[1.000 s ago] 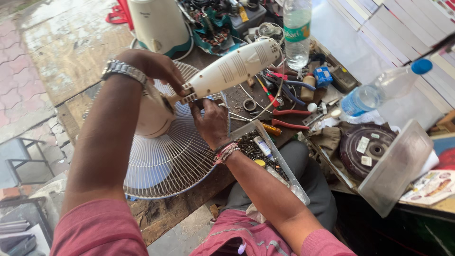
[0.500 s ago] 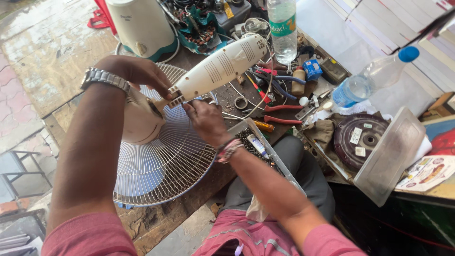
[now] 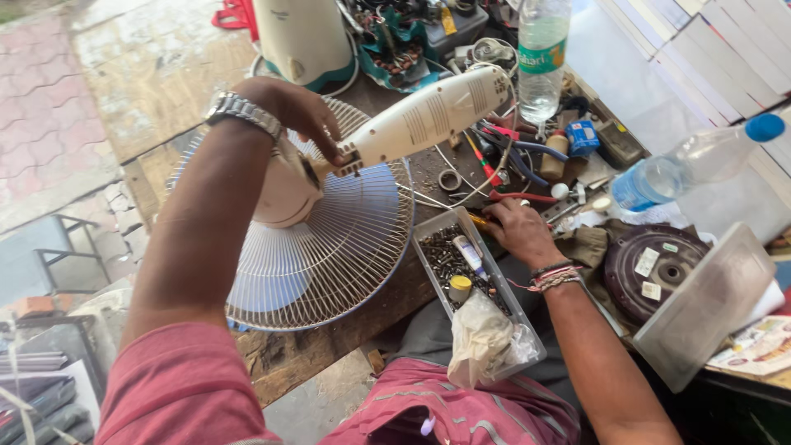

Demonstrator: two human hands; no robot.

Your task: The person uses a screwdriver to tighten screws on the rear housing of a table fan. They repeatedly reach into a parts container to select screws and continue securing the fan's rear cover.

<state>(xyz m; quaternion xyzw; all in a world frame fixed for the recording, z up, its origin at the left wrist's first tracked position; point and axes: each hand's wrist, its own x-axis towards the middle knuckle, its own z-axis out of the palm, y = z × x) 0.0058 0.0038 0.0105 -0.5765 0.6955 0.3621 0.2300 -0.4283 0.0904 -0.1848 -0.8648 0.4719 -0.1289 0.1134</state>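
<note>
Table fan (image 3: 329, 239): light, rigid plastic with thin, bendable grille; best held at motor housing, where left hand (image 3: 292, 111) is clamped. Right hand (image 3: 515, 231) curls around an orange-handled tool (image 3: 478, 221) by the screw tray (image 3: 474, 280).

The fan grille (image 3: 329, 255) at centre is thin white wire, glossy. Its motor housing (image 3: 284, 185) and stand neck (image 3: 428, 115) are smooth cream plastic. The bench (image 3: 165, 74), upper left, is rough worn wood. The tray (image 3: 432, 243) by the right hand (image 3: 515, 231) is clear plastic; the left hand (image 3: 288, 107) wears a shiny metal watch (image 3: 239, 109).
</note>
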